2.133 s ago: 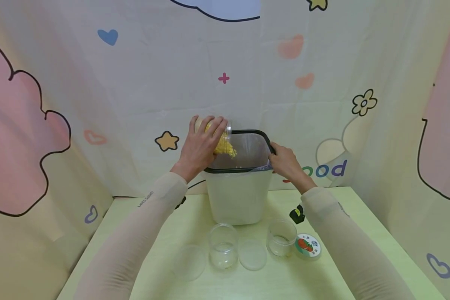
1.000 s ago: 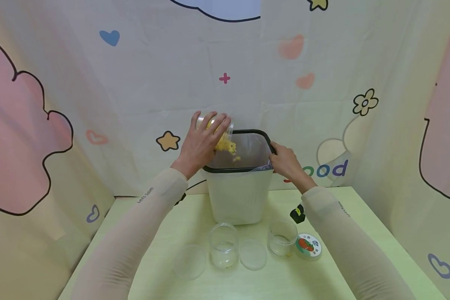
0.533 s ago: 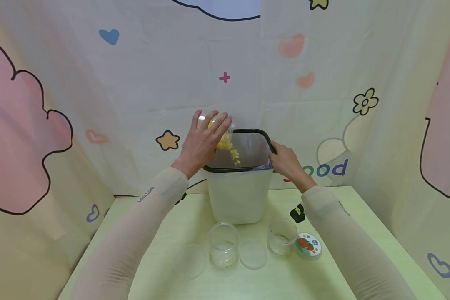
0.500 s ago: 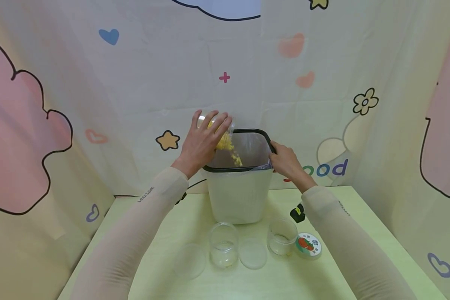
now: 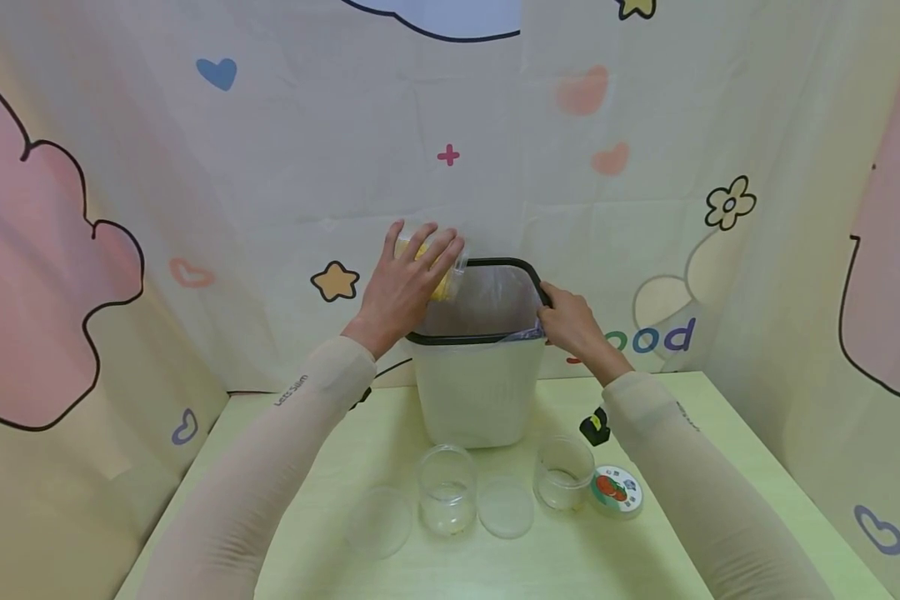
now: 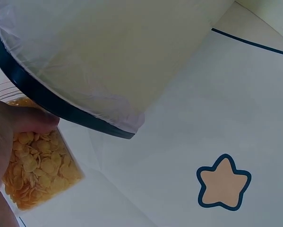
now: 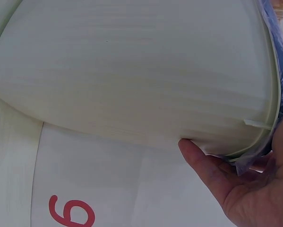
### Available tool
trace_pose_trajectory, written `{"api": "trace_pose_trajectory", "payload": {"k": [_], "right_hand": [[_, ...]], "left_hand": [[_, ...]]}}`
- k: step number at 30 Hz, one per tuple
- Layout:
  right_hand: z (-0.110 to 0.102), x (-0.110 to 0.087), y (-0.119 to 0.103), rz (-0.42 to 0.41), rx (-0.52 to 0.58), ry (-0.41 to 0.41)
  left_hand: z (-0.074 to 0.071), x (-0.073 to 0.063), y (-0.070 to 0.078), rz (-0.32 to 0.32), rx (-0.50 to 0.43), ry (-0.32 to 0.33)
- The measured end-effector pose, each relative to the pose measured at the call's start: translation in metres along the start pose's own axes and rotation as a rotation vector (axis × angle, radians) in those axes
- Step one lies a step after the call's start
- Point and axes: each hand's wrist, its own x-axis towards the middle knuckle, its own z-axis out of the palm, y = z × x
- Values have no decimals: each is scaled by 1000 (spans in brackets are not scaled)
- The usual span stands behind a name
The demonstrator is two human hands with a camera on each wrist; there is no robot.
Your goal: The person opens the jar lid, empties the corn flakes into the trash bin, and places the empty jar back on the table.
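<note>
My left hand (image 5: 403, 292) grips a clear plastic jar on its side over the left part of a white trash bin (image 5: 476, 392) with a black rim. Yellow corn flakes (image 6: 42, 163) fill much of the jar in the left wrist view, where the thumb lies across it near its threaded mouth. A thin plastic bag lines the bin. At the bin's right edge, my right hand (image 5: 572, 321) holds the rim, its thumb against the outer wall in the right wrist view. No flakes show in the air below the jar's mouth.
In front of the bin stand two clear jars, one left (image 5: 447, 492) and one right (image 5: 564, 475). Two translucent lids (image 5: 378, 522) lie flat near them, plus a lid with a tomato picture (image 5: 617, 490). A small black object (image 5: 595, 427) sits right of the bin.
Flakes streamed from the jar's mouth into the bin in the earlier frames; the stream has stopped now, and the flakes have drawn back from the mouth. My right hand stays on the rim.
</note>
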Motion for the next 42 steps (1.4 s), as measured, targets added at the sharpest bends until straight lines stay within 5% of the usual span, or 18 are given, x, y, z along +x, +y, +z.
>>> {"api": "trace_pose_trajectory", "payload": {"k": [42], "right_hand": [[-2, -1, -2, 0, -14, 2]], "left_hand": [[-3, -4, -2, 75, 123, -18]]}}
